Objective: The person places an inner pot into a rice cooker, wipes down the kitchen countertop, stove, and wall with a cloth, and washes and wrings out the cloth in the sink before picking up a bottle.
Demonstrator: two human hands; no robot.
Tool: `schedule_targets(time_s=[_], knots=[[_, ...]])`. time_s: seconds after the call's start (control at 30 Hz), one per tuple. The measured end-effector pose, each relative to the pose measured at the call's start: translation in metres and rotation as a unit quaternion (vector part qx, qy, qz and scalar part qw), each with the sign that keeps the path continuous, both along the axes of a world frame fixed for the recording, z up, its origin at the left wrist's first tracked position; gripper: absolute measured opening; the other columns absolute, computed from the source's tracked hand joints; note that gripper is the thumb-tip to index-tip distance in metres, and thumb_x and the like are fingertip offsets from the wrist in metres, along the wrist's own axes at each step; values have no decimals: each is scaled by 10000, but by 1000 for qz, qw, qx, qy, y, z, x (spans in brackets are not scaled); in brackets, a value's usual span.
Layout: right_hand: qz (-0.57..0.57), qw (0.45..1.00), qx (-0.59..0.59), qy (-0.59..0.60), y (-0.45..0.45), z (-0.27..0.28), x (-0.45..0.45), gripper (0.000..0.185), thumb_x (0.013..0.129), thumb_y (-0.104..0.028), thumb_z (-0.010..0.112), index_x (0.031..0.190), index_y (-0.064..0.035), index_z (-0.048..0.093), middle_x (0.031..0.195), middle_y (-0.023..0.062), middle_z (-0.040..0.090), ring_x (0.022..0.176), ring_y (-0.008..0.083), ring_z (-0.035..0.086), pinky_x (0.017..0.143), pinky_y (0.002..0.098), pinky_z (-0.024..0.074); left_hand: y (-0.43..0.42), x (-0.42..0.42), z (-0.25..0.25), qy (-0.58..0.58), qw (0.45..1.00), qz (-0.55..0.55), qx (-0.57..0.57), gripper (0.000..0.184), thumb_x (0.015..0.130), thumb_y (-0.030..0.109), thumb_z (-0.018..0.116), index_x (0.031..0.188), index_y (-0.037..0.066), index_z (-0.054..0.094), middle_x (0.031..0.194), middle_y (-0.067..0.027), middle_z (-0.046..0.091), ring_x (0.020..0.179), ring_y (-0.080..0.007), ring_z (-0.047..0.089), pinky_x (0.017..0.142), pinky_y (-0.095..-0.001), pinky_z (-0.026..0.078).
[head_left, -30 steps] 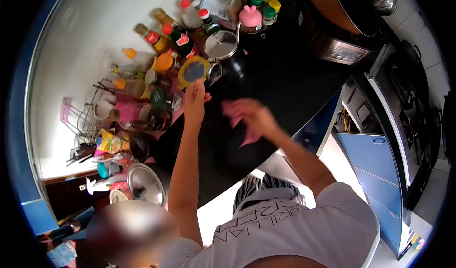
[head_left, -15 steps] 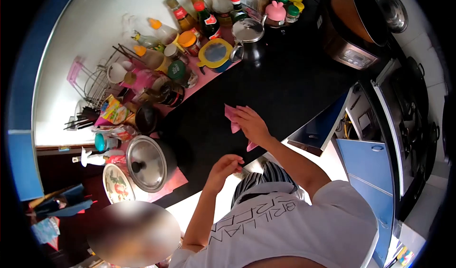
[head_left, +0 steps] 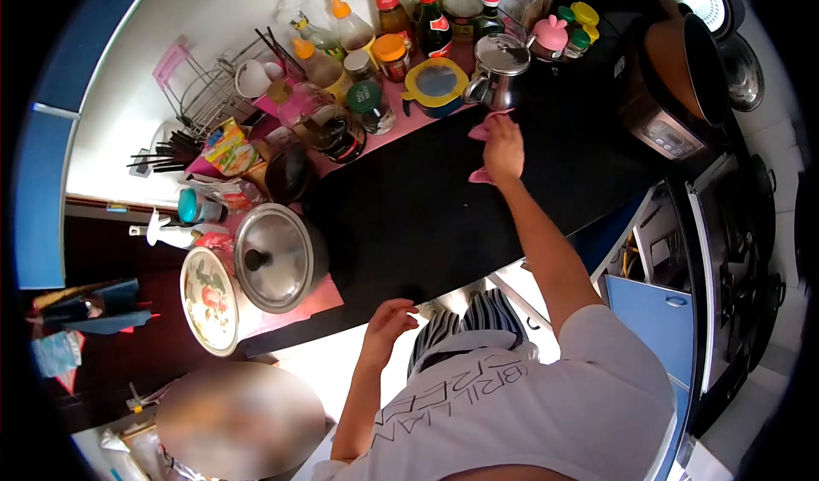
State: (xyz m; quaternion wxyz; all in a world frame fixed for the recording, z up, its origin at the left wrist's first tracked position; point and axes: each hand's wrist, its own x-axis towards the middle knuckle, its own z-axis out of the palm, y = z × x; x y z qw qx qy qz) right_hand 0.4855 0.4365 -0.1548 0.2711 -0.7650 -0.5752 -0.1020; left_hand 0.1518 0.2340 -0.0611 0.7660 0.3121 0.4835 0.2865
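Observation:
My right hand [head_left: 504,150] lies over a pink cloth [head_left: 480,176] on the black countertop [head_left: 409,204], its fingers pressed down on the cloth. Parts of the cloth stick out to the left of the fingers and below the palm. Just beyond the fingertips stands a steel kettle-like pot [head_left: 502,63] with a lid and a side handle. At the counter's front edge, my left hand [head_left: 390,327] hovers with loosely bent fingers and nothing in them.
Bottles, jars and a yellow-lidded container [head_left: 435,84] line the wall on a pink mat. To the left sit a lidded steel pot [head_left: 277,255] and a floral-topped container [head_left: 209,302]. A rice cooker [head_left: 670,131] stands open at the right, near the stove [head_left: 738,251].
My right hand has slid the pink cloth away from me across the counter, up to the steel kettle-like pot. My left hand stays near the front edge.

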Motion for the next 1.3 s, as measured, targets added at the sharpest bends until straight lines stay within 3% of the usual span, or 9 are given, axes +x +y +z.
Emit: schedule_targets(time_s=[0.2, 0.37, 0.43, 0.53, 0.63, 0.9, 1.07, 1.27, 1.3], knots=[[274, 951, 44, 135, -7, 6, -55, 346, 713, 8, 489, 1032, -75, 595, 1135, 88, 555, 1125, 264, 463, 989, 375, 323, 4, 5, -13, -47, 993, -104, -34, 239, 896, 184, 498, 1054, 7, 530, 983, -84, 569, 851, -150, 570, 820, -303, 464], [522, 782, -96, 326, -17, 15, -14, 370, 659, 86, 460, 963, -39, 631, 1056, 123, 596, 1035, 283, 538, 916, 341, 406, -4, 8, -57, -155, 956, -177, -176, 290, 897, 206, 484, 1090, -5, 531, 1031, -98, 573, 948, -186, 560, 884, -314, 439], [416, 827, -30, 378, -19, 14, 14, 381, 667, 94, 452, 976, -43, 629, 1063, 129, 591, 1017, 285, 546, 904, 334, 414, -7, 22, -79, -180, 952, -143, -204, 302, 895, 210, 484, 1103, -5, 528, 1040, -103, 572, 968, -196, 553, 895, -319, 434], [281, 922, 20, 265, -26, 15, 37, 370, 701, 67, 459, 1004, -74, 620, 1095, 125, 576, 1075, 273, 511, 930, 337, 389, -13, 49, -108, -175, 951, -42, -250, 370, 896, 265, 457, 1127, -18, 517, 1069, -130, 567, 1029, -241, 529, 948, -353, 402], [308, 941, 36, 133, -38, 11, 7, 331, 723, 24, 471, 995, -94, 618, 1113, 122, 567, 1107, 270, 490, 958, 366, 360, -2, 66, -121, -202, 946, 3, -253, 405, 901, 304, 431, 1120, -26, 515, 1078, -148, 563, 1045, -259, 521, 969, -369, 385], [499, 811, -19, 304, -123, 19, -150, 290, 697, 74, 530, 929, -68, 634, 1037, 115, 597, 1054, 296, 523, 942, 381, 380, -13, 79, -111, -281, 913, 100, -279, 492, 916, 378, 348, 1117, -46, 496, 1103, -161, 560, 1079, -288, 511, 988, -390, 365], [403, 711, -38, 575, -73, 41, -109, 392, 733, 102, 391, 1050, -18, 588, 1109, 92, 567, 1044, 199, 518, 912, 298, 382, -15, 67, -125, -318, 901, 90, -281, 481, 936, 326, 300, 1133, -76, 477, 1149, -187, 535, 1091, -281, 508, 980, -383, 382], [274, 899, 38, 338, 0, 8, -38, 378, 744, 25, 455, 1098, -46, 565, 1140, 134, 544, 1060, 258, 509, 909, 323, 392, -16, 47, -120, -307, 904, 123, -273, 510, 944, 335, 280, 1182, -93, 425, 1222, -205, 465, 1145, -295, 456, 999, -400, 358], [232, 951, 36, 199, 5, 3, -49, 363, 744, -19, 486, 1098, -48, 561, 1147, 140, 529, 1069, 285, 489, 917, 345, 384, -16, 44, -120, -293, 907, 130, -272, 513, 943, 336, 287, 1197, -93, 409, 1235, -206, 451, 1158, -296, 442, 1002, -403, 353]])
